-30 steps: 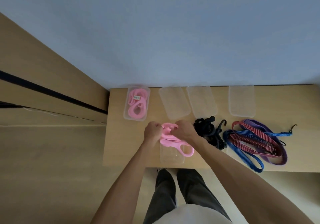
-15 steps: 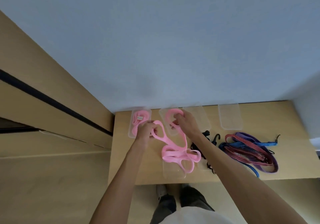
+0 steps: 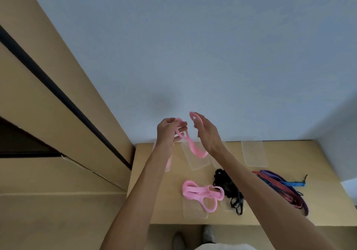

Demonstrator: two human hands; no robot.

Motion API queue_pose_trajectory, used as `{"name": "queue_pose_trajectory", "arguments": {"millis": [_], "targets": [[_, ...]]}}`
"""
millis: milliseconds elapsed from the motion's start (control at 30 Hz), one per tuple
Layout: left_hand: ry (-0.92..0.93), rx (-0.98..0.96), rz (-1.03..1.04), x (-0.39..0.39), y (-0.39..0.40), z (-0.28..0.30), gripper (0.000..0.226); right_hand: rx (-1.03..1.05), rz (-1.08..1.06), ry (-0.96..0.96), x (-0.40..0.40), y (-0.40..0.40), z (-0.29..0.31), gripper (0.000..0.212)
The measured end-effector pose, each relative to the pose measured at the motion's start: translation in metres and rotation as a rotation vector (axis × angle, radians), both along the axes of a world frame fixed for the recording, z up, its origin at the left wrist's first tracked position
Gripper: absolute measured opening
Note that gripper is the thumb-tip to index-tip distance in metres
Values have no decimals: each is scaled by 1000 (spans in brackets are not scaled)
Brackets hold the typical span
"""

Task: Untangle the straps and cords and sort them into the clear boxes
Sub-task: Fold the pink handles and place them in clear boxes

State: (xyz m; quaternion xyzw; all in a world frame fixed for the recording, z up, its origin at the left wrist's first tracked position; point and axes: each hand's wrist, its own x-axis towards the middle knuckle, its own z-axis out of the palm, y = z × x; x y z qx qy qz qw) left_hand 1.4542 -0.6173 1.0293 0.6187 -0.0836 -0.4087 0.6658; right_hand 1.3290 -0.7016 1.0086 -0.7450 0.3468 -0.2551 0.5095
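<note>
Raised well above the table point(image 3: 289, 153), left hand point(image 3: 168, 132) and right hand point(image 3: 205, 132) each grasp the pink strap point(image 3: 193, 147).

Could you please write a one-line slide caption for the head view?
Both hands, left and right, lift a pink strap above the table.

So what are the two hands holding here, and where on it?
Both hold one pink strap lifted above the table. The left hand grips one looped end, the right hand has the other end looped over its fingers; the middle sags between.
</note>
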Motion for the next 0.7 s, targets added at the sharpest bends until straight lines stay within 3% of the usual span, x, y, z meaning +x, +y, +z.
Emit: {"name": "queue_pose_trajectory", "arguments": {"millis": [167,300,367,400,500,633,700], "targets": [[105,-135,33,12,11,25,19,-204,48,79,5,10,7,55],[-73,-69,-7,14,16,31,16,-288,101,72,6,13,13,56],[-64,-74,-13,13,18,33,5,-414,143,103,6,14,13,52],[-48,-76,-11,12,19,36,10,-451,149,89,6,14,13,52],[-8,-112,-14,13,20,39,25,-467,131,42,7,13,13,52],[47,-183,5,11,20,41,15,-439,117,88,10,13,14,57],[61,-187,-17,11,20,40,17,-357,98,71,10,10,12,48]]}}
